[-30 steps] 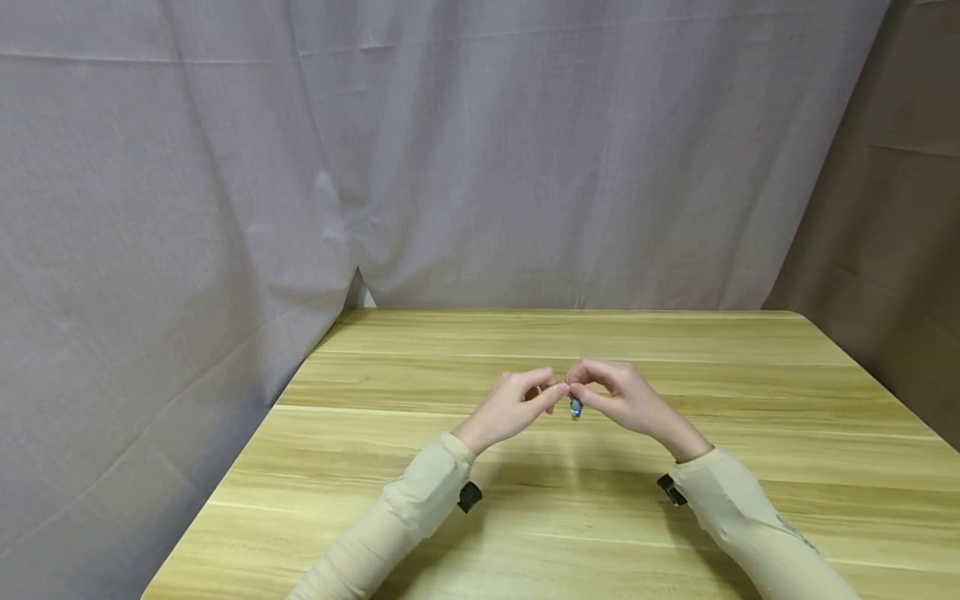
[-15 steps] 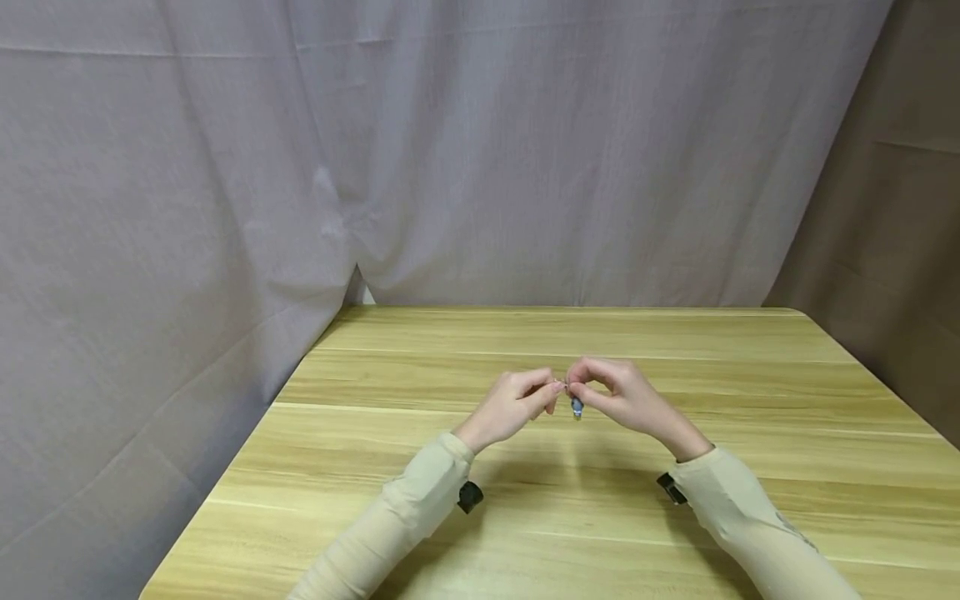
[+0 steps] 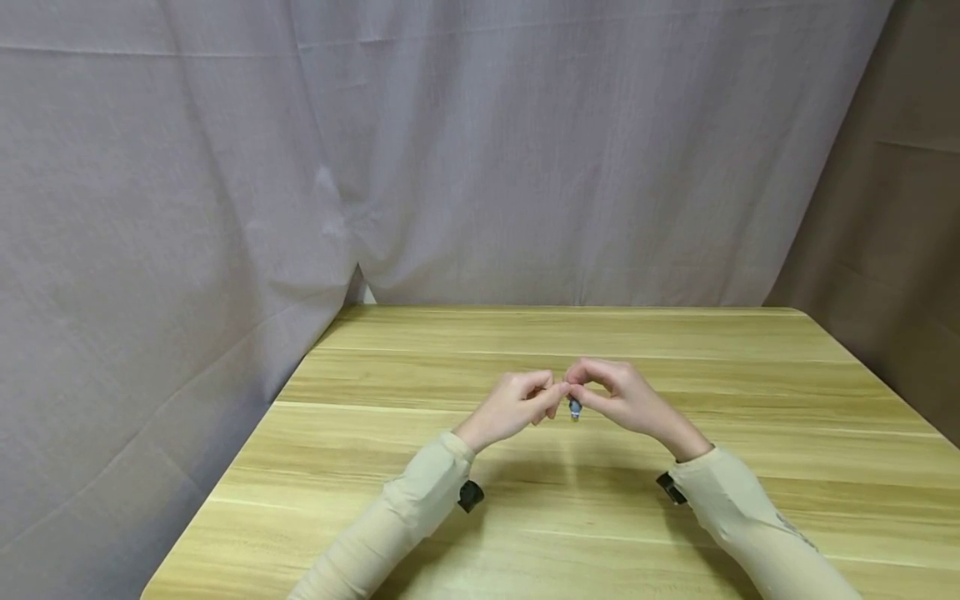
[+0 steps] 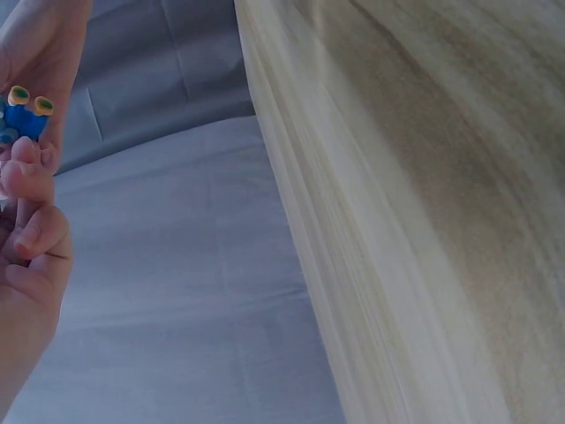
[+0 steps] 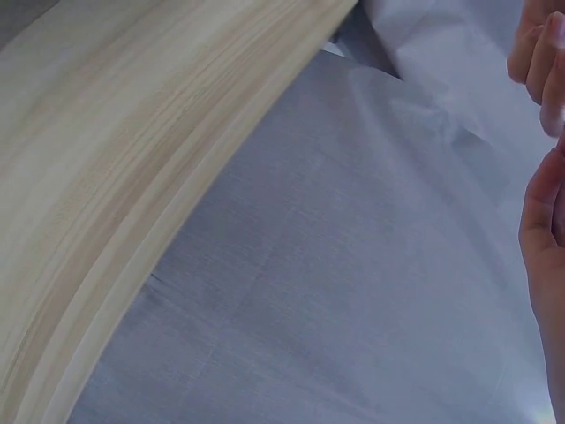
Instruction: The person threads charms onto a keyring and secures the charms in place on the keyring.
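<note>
Above the table, a small blue toy figure (image 3: 575, 407) hangs below the meeting fingertips of both hands. In the left wrist view the toy figure (image 4: 26, 121) shows a blue body and two yellow-orange feet with green undersides. My right hand (image 3: 618, 396) pinches it from above between thumb and index finger. The left hand (image 3: 517, 403) pinches at the figure's top end, its thumb tip touching the right fingertips. The figure's top is hidden by the fingers. In the right wrist view only part of the right hand (image 5: 546, 230) shows, and the figure is out of sight.
A wood-grain table (image 3: 360, 492) spreads under both arms. Grey cloth (image 3: 480, 150) hangs behind it and along the left side, and a brownish cloth (image 3: 892, 275) hangs at the right. Each forearm wears a black wrist device (image 3: 470, 497).
The left fingertips drew back slightly from the right ones, then came against them again. The toy figure sways a little under the right fingers. The right hand stays nearly still.
</note>
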The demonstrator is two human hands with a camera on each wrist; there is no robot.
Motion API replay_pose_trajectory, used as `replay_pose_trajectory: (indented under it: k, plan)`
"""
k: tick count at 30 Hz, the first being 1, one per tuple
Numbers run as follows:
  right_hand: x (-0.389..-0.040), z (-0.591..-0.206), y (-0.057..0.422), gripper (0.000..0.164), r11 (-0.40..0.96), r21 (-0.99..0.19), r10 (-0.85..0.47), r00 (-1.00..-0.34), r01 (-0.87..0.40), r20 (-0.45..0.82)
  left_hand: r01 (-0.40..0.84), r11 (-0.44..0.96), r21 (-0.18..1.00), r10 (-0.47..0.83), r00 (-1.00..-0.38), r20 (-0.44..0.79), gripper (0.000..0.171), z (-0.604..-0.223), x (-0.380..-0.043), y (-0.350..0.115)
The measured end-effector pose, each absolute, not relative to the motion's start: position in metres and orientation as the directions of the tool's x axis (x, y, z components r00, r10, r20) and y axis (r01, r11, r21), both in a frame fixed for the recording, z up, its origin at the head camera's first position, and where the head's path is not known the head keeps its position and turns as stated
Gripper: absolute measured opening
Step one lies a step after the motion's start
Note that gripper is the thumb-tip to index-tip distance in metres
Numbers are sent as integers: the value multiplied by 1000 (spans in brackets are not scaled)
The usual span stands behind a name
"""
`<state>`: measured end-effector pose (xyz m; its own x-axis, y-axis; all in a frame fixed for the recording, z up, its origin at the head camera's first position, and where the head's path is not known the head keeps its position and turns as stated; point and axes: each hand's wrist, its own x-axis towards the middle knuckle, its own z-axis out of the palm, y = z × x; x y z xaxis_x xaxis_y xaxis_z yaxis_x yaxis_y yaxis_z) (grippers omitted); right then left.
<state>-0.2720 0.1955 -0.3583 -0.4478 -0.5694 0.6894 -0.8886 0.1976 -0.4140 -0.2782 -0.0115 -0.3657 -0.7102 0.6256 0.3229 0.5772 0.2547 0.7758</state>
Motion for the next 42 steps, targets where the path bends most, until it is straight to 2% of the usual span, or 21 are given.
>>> replay_pose_trajectory:
  k: [10, 21, 27, 42]
  plan:
    - [-271, -359, 197, 26, 213, -418, -569, -460, -883, 682, 620, 198, 759, 666, -654, 360, 36, -366, -278, -11]
    - [-269, -357, 200, 25, 195, -433, -574, -460, -880, 677, 474, 18, 880, 697, -637, 329, 38, -369, -281, -11]
    - [-268, -357, 202, 24, 178, -456, -577, -468, -872, 670, 352, -5, 936, 672, -692, 264, 34, -371, -286, -14]
    - [-271, -356, 202, 20, 173, -494, -588, -492, -852, 642, 409, 85, 909, 590, -755, 285, 20, -363, -282, -15]
